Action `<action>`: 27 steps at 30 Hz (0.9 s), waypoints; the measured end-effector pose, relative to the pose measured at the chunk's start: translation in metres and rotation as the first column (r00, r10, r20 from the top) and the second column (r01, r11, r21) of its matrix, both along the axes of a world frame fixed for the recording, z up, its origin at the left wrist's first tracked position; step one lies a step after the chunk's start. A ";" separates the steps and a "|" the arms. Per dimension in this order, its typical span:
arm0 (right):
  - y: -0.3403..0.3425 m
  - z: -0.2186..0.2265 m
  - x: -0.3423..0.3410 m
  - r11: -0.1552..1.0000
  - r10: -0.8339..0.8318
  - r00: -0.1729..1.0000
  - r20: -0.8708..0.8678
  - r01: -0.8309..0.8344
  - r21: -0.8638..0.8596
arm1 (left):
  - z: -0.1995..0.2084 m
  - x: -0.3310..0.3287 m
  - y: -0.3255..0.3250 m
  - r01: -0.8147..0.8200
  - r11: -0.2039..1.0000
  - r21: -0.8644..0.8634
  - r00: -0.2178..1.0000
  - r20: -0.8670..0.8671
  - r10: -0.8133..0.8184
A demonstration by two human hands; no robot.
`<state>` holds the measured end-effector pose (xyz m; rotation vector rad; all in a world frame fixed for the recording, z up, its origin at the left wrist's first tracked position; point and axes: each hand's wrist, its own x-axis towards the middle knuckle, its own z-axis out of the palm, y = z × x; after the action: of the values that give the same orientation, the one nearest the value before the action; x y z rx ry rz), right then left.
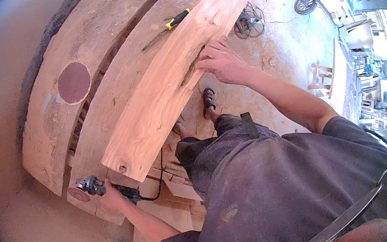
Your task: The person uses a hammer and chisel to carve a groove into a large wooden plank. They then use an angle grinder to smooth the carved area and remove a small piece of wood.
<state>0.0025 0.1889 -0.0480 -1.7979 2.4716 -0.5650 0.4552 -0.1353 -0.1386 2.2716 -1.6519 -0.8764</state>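
A long pale wooden plank (173,81) lies slantwise across the workbench, with a dark knot at its near end and a rough split along its right edge. My right hand (225,62) is closed over that edge beside the split, its fingers bent on the wood. Just off the plank's near end, my left hand (113,197) grips an angle grinder (127,193). The grinder's head rests low over the bench corner, and its reddish sanding disc (79,194) faces away from me. A black cord runs from its rear toward my legs.
The worn wooden workbench (116,97) has a long gap between its boards. On it are a round brown sanding disc (75,83) and a yellow-and-black-handled tool (178,19). Coiled cable (249,21) lies on the floor. Boards (179,192) sit below the bench; a wheel (305,4) is farther off.
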 end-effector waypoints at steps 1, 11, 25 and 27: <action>0.002 -0.002 -0.002 1.000 0.003 1.000 0.001 -0.003 0.008 | 0.004 -0.009 -0.001 0.042 0.998 0.037 0.990 0.132 -0.046; -0.005 -0.007 -0.016 0.995 0.064 0.998 -0.015 -0.063 0.080 | -0.068 0.016 -0.010 0.168 0.954 -0.250 0.979 0.156 -0.132; -0.013 -0.019 -0.025 0.981 0.195 0.981 0.006 -0.195 -0.001 | -0.055 0.015 0.010 0.060 0.898 -0.436 0.995 0.102 -0.016; -0.006 -0.023 -0.026 0.987 0.161 0.987 0.015 -0.161 0.021 | 0.004 -0.055 0.045 0.136 0.796 -0.590 0.991 0.076 -0.113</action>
<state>-0.0238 0.1831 -0.0710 -1.9549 2.2859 -0.5344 0.4002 -0.0904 -0.1342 1.7625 -1.7858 -0.2605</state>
